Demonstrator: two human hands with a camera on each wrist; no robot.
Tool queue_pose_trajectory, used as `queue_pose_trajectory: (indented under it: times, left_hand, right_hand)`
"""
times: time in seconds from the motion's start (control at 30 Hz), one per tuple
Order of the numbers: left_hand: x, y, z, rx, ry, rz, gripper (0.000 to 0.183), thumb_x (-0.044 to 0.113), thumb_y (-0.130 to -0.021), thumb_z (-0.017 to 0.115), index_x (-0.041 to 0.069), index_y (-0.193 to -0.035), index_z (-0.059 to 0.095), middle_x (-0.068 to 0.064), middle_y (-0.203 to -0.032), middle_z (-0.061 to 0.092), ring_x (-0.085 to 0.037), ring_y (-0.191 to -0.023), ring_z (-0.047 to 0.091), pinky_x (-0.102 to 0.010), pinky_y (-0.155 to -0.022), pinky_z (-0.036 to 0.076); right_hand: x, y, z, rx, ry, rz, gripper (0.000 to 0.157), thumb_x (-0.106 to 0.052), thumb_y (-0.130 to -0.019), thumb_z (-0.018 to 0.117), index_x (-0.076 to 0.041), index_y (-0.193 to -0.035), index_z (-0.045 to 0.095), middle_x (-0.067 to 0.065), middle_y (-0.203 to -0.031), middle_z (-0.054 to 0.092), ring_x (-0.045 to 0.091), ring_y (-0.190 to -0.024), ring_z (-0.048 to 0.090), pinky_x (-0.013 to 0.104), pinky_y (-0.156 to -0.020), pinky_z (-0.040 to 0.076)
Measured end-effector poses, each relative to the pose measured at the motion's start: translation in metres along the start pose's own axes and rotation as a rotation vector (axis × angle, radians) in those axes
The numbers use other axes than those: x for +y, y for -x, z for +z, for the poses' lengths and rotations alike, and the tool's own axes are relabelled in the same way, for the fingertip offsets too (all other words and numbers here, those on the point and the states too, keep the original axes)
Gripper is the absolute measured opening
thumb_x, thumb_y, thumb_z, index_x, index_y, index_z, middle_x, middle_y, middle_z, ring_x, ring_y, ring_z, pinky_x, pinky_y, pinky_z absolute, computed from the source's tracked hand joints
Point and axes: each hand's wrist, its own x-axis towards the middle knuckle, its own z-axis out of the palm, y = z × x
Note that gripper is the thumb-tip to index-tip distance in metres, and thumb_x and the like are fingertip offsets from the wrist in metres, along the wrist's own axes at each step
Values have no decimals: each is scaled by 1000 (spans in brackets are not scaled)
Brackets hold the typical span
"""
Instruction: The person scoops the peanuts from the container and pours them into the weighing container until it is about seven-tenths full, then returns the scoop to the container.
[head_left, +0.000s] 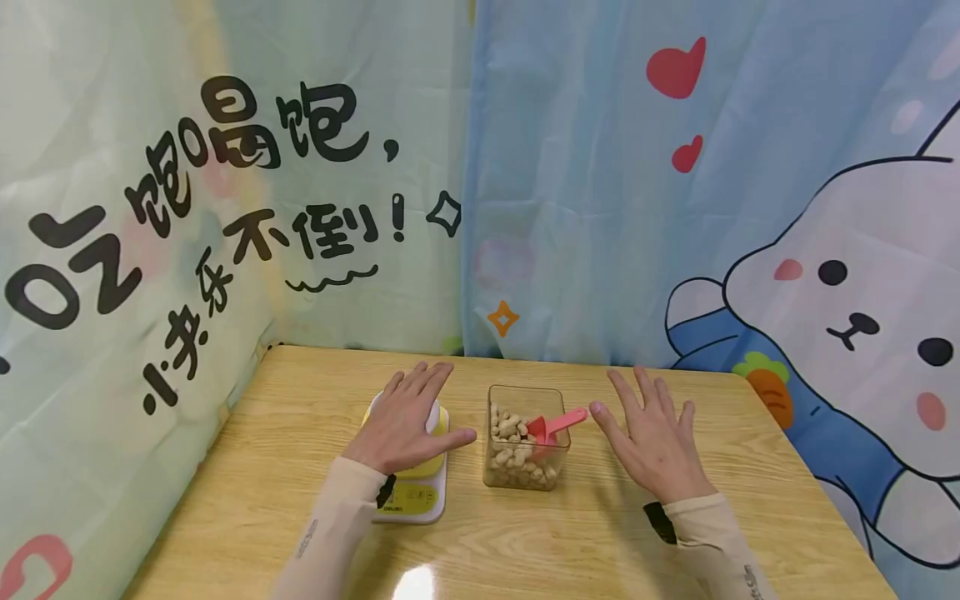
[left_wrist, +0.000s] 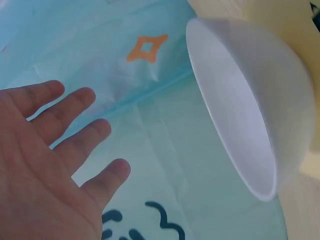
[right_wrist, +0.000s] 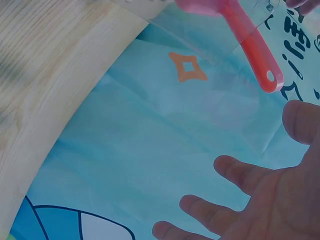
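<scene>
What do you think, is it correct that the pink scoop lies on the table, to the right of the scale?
Not quite. The pink scoop is right of the scale, but not on the table: the head view shows it in the clear container, its handle sticking out.

White bowl (left_wrist: 255, 102); pink scoop (head_left: 557, 423) — tilted in container (head_left: 542, 402)

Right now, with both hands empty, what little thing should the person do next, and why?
I'd probably move the right hand slightly in and pinch the scoop. That hand is open and holds nothing, and the scoop's handle sticks out of the box toward its thumb. The scoop's other end sits among the peanuts.
</scene>
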Motion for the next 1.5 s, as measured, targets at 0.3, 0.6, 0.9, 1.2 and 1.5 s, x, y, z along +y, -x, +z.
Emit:
queue_pose_trajectory:
  times: [0.3, 0.6, 0.9, 1.2, 1.5]
  left_hand:
    - [9, -19, 15, -78, 31, 34, 107, 82, -82, 56, 19, -163, 25, -3, -163, 33, -26, -152, 26, -52, -122, 17]
    - [16, -37, 30, -170, 21, 21, 111, 84, -78, 60, 21, -163, 23, -3, -163, 32, -26, -151, 26, -49, -123, 16]
    - [16, -47, 44, -204, 37, 23, 117, 86, -73, 63, 21, -163, 24, -6, -160, 38, -24, -148, 33, -50, -122, 18]
    - [18, -51, 46, -253, 57, 10, 114, 84, -73, 64, 23, -162, 28, -5, -159, 39, -21, -149, 31, -48, -123, 15]
    - [20, -54, 47, -263, 70, 2, 113, 83, -73, 66, 21, -161, 31, -5, -158, 42, -22, -148, 33, -48, -123, 16]
  right_hand:
    - [0, 1, 1, 0, -5, -1, 66, -53, -105, 45, -11, -156, 40, 31, -159, 26, 62, -140, 22, 86, -100, 7]
    - [-3, 1, -2, -19, 1, -1, 67, -53, -106, 44, -10, -156, 38, 32, -158, 27, 60, -140, 23, 86, -100, 9]
    - [-1, 3, -3, -34, -1, -1, 66, -53, -106, 43, -10, -156, 39, 31, -158, 29, 60, -141, 24, 86, -100, 9]
    - [7, -5, -12, -102, -36, -108, 64, -50, -106, 47, -11, -156, 40, 25, -153, 40, 51, -138, 36, 79, -104, 18]
    - [-3, -20, -26, -305, -66, -204, 76, -64, -95, 59, -17, -153, 46, 11, -141, 59, 38, -128, 55, 63, -101, 43]
